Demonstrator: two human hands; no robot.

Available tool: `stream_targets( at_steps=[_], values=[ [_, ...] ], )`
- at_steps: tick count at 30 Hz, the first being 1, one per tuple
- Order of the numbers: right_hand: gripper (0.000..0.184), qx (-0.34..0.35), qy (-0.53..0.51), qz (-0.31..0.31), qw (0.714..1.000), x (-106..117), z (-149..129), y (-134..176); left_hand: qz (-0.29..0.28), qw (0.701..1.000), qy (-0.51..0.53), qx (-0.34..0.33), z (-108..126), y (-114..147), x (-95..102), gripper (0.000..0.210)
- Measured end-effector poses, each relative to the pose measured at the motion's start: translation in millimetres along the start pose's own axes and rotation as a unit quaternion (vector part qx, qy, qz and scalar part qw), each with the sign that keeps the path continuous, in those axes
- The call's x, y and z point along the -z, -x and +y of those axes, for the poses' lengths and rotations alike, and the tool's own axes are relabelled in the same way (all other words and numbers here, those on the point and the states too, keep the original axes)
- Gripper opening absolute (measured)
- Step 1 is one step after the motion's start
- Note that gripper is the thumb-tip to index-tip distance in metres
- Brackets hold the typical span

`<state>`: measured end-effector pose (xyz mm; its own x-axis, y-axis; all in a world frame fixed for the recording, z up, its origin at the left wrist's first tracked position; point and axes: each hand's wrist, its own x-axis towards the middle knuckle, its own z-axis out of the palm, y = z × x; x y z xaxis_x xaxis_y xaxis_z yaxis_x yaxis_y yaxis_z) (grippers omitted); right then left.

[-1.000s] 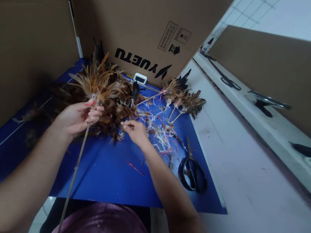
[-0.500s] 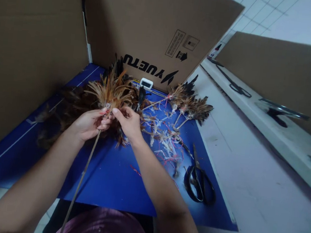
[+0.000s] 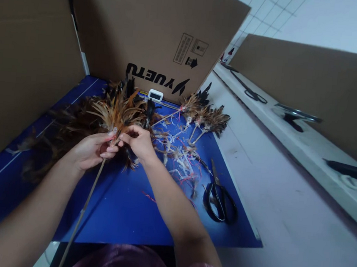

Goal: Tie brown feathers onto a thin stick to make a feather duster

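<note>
My left hand (image 3: pixel 90 152) is closed around the top of a thin stick, just under the brown and orange feathers of a feather duster (image 3: pixel 114 112). The duster's stick (image 3: pixel 82 211) slants down toward my lap. Some red shows between my left fingers at the feather base. Against that base, my right hand (image 3: pixel 140 144) pinches what looks like a feather; its lower end is hidden by the fingertips. Loose brown feathers (image 3: pixel 77 125) are heaped behind and to the left of my hands.
Black-handled scissors (image 3: pixel 220 201) lie at the blue mat's (image 3: pixel 128 217) right side. Scraps of string (image 3: pixel 183 161) and several small feather bundles on sticks (image 3: pixel 213 119) are to the right. A small white device (image 3: pixel 155 95) stands before the cardboard panel (image 3: pixel 151 28). More scissors (image 3: pixel 255 95) rest on a ledge.
The whole view has shifted, so the mat and panels sit further left. Both hands stay at the feather base, and my right fingertips have moved slightly with a darker feather showing beside them.
</note>
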<state>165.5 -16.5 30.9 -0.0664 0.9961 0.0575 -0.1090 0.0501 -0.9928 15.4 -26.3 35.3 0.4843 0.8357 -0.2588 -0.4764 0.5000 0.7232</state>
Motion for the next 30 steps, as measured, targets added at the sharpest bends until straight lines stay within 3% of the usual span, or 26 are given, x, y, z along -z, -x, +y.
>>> stream_targets(
  at_steps=[7, 12, 15, 17, 20, 22, 24, 27, 30],
  values=[
    [0.030, -0.024, 0.089, -0.075, 0.993, 25, -11, -18, -0.029, 0.999, -0.018, 0.025, -5, -3, -0.5, 0.019],
    [0.033, -0.013, 0.164, -0.130, 0.978, 27, -15, -32, -0.024, 0.999, -0.016, 0.040, -4, -3, 1.8, 0.016],
    [0.031, 0.034, 0.195, -0.119, 0.973, 30, -14, -38, -0.007, 1.000, -0.011, 0.027, 2, 0, 1.9, 0.018],
    [0.026, 0.047, 0.247, -0.066, 0.966, 34, -10, -39, 0.007, 1.000, -0.003, 0.009, 9, 2, 3.0, 0.021],
    [0.026, 0.008, 0.408, 0.013, 0.913, 42, 3, -36, 0.020, 1.000, 0.014, -0.020, 19, 6, 7.0, 0.024],
    [0.030, -0.030, 0.493, 0.004, 0.869, 43, 14, -31, 0.026, 0.999, 0.023, -0.033, 24, 8, 10.9, 0.023],
    [0.026, -0.054, 0.522, -0.026, 0.851, 42, 24, -27, 0.031, 0.998, 0.030, -0.037, 27, 9, 14.8, 0.022],
    [0.010, -0.048, 0.505, -0.040, 0.861, 42, 31, -24, 0.029, 0.998, 0.039, -0.041, 27, 8, 18.6, 0.021],
    [0.015, -0.029, 0.469, -0.047, 0.881, 51, 26, -20, 0.043, 0.997, 0.045, -0.039, 26, 6, 17.7, 0.023]
  ],
)
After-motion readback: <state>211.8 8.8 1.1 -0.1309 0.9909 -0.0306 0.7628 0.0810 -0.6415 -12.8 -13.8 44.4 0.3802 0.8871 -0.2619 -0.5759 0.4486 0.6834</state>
